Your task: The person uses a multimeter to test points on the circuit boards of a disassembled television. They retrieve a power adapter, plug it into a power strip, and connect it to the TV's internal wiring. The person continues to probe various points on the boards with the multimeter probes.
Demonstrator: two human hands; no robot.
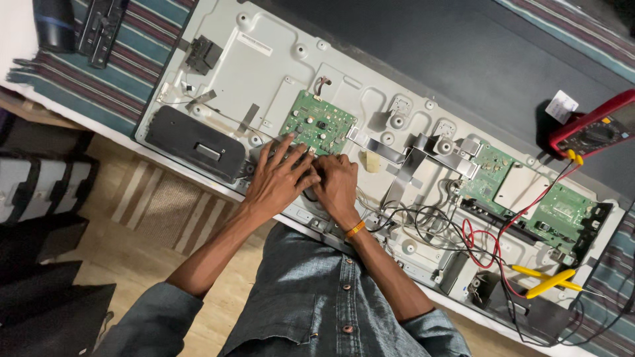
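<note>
Left hand [279,177] and right hand [336,185] press, fingers spread, grasping nothing, at 6 o'clock of green board [317,121]; panel [264,66] already open, wires [430,221] loose.

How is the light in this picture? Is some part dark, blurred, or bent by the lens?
Head view: even, soft light on the white metal chassis and the small green circuit board, both sharp; left hand and right hand are sharp too, casting faint shadows; the dark panel above and the lower left corner are dim; the chassis edges bow slightly, as with a wide lens; no strong glare.
</note>
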